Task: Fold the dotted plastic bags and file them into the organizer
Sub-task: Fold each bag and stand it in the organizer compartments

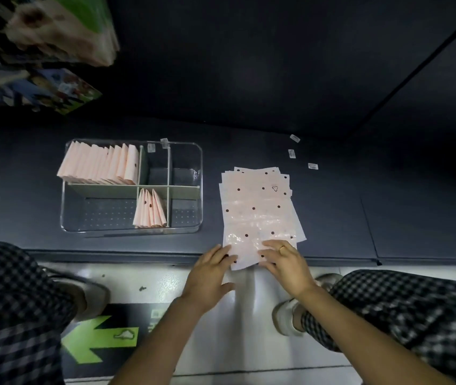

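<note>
Both hands sit at the near edge of the dark tabletop (332,207), on the near end of a stack of pink dotted bags (260,212). The left hand (207,276) lies palm down, its fingers (222,252) nearly straight and together, the tips resting on the left near corner of the top bag; the thumb sticks out to the right below the bag's overhanging edge. Nothing is pinched there that can be seen. The right hand (288,266) lies flat on the right near part of the same bag, fingers (269,250) spread a little and slightly bent, pressing down — a ring (282,248) shows on one of them. Whether the right thumb is tucked under the bag's edge cannot be told.

The stack runs away from the fingers across the tabletop, its sheets fanned unevenly, and its near end hangs just over the edge between the two hands.

Left of the fingers and farther back stands the clear organizer (193,151) with grey dividers. Its far left compartment holds a long row of folded bags (99,165) standing on edge; the near middle compartment holds a few more folded bags (150,209), leaning.

Beyond the stack, to the right, three small white labels (292,153) lie apart on the tabletop. Below the hands are checked trouser legs (404,307) and a green floor arrow (93,340).
</note>
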The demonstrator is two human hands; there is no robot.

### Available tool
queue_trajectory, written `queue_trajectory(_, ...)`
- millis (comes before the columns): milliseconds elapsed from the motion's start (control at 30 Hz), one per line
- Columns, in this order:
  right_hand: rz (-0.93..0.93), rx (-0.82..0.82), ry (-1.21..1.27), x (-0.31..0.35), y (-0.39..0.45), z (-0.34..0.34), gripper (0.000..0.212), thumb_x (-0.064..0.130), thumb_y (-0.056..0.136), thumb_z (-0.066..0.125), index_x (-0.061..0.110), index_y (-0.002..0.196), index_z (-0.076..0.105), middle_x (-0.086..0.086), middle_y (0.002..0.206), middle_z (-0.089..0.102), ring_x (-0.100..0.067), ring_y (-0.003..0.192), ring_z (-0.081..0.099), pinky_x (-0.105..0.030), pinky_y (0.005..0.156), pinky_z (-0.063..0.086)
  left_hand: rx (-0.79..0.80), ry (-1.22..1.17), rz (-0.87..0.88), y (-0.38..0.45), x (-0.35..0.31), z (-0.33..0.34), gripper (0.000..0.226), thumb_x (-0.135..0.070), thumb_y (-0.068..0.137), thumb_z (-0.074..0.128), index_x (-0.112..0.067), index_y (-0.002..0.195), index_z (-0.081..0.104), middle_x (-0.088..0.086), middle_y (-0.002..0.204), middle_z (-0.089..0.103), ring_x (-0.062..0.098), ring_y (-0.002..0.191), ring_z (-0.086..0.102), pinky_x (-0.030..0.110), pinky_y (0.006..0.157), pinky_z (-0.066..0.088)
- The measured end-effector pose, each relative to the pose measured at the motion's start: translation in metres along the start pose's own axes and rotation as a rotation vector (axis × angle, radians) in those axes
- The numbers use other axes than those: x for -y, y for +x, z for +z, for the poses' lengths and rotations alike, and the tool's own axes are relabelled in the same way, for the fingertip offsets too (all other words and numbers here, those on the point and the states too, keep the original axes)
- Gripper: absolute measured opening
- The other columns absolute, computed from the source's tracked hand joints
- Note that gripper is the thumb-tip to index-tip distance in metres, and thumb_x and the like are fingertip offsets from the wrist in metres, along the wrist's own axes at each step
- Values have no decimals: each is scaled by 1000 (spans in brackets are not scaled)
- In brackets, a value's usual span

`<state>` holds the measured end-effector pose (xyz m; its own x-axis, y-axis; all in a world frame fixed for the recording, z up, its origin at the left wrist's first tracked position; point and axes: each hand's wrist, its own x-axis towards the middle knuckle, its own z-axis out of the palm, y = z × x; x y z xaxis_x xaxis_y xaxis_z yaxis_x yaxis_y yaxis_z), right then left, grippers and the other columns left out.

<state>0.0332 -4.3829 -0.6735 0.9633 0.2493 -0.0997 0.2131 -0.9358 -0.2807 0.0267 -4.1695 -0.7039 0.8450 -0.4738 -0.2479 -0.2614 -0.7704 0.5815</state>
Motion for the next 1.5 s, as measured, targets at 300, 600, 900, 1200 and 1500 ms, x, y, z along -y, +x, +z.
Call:
queue_trajectory(300,21,344,89,10,24,-42,20,28,96,47,23,94,66,7,88,64,-18,88,54,-30,72,41,-341,-301,-8,0,-8,-22,55,-50,84,59,-25,133,50,-11,131,51,11,122,43,15,100,30)
queue_trajectory(600,117,319,131,0,109,-81,13,24,93,52,20,97,63,2,98,66,-18,98,51,-34,81,46,-647,-257,-22,21,-36,-36,41,-30,92,59,-12,129,54,4,136,49,20,128,42,33,105,37)
queue_trajectory(900,236,421,159,-12,132,-38,13,15,91,52,13,97,64,-3,104,65,-22,95,58,-35,84,49,-334,190,77,13,-31,12,50,-37,89,51,-9,130,55,10,143,46,29,130,45,38,108,23)
queue_trajectory(1200,198,346,82,-16,116,-15,13,21,85,67,13,95,65,-3,100,64,-21,99,54,-29,82,42,-231,296,30,12,-23,25,74,-41,74,74,-11,137,49,10,145,43,28,132,42,42,107,22)
queue_trajectory(1500,201,384,69,-20,130,-13,6,18,91,55,13,94,58,-7,102,58,-26,95,55,-29,74,40,-272,310,12,21,-31,18,76,-41,75,73,-13,140,45,10,146,40,30,134,40,55,101,38)
